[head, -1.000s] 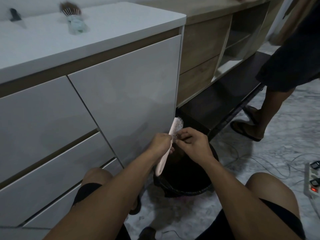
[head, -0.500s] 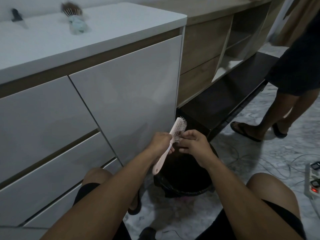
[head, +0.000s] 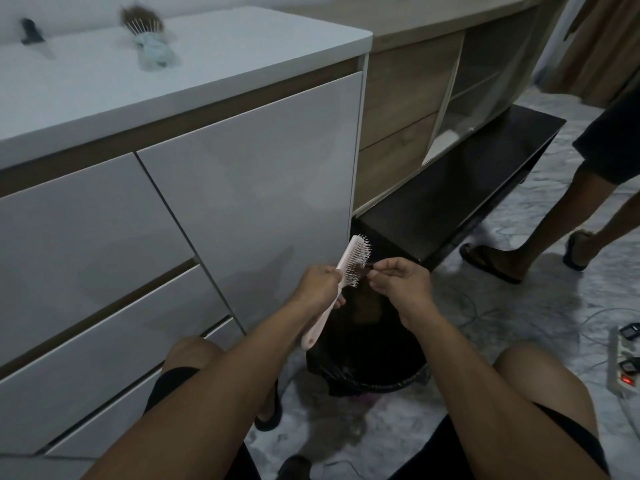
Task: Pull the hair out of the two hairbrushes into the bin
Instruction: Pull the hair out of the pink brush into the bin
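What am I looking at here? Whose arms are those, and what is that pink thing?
The picture comes from a camera worn on a person's head, so you see what they see when they look down. The two arms are their own, and their knees show at the bottom, near the floor.

The left hand grips a pale pink plastic hairbrush by its handle. The right hand pinches a small dark tuft of hair at the bristles. Right under the hands stands a round bin with a black bag for the hair to go in.

On the white cabinet top lies a second hairbrush full of brown hair, not yet cleaned. Beside it is a small dark object, too blurry to name. The legs on the right belong to someone else.
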Demonstrator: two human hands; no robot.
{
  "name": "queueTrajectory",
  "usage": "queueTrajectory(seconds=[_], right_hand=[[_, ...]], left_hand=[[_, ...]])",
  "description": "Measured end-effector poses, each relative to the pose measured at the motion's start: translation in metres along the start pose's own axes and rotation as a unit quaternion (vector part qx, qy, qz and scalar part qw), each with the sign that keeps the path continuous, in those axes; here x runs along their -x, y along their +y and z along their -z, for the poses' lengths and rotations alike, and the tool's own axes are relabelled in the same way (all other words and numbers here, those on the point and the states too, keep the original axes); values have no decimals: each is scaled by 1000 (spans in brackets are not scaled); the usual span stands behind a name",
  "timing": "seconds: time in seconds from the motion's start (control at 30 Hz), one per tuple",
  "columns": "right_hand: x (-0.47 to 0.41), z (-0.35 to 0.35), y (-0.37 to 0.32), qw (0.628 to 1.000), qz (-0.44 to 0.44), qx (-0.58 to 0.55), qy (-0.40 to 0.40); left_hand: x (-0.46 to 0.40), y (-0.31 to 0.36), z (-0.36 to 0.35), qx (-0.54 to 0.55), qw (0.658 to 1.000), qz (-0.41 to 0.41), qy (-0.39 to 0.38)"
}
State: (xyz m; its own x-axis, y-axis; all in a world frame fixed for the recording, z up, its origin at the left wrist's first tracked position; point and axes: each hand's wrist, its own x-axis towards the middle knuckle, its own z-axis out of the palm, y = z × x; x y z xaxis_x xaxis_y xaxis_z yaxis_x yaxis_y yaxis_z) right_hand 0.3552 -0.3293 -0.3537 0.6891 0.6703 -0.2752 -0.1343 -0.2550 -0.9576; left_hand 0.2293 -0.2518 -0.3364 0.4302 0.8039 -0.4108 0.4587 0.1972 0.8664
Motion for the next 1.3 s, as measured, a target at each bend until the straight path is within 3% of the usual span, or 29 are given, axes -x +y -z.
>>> queueTrajectory(seconds=[0.37,0.57,0.83,1.0,1.17,1.3], right_hand=[[8,-5,1,990,96,103,-28],[0,1,-4,984,78,154,42],[9,-1,0,986,91,125,-61],[4,2,-1,985,72,154,-25],[-2,11,0,970,60,235,26],[-2,9,2,972,41,233,-10]], left_hand=[[5,0,-2,-15,1000,-1,-17],[-2,-5,3,-17,1000,8,14],[3,2,1,38,999,21,-15],[-3,-4,-1,32,999,11,-12],[-10,-13,6,21,999,1,38],[-8,-16,8,14,1000,1,6]])
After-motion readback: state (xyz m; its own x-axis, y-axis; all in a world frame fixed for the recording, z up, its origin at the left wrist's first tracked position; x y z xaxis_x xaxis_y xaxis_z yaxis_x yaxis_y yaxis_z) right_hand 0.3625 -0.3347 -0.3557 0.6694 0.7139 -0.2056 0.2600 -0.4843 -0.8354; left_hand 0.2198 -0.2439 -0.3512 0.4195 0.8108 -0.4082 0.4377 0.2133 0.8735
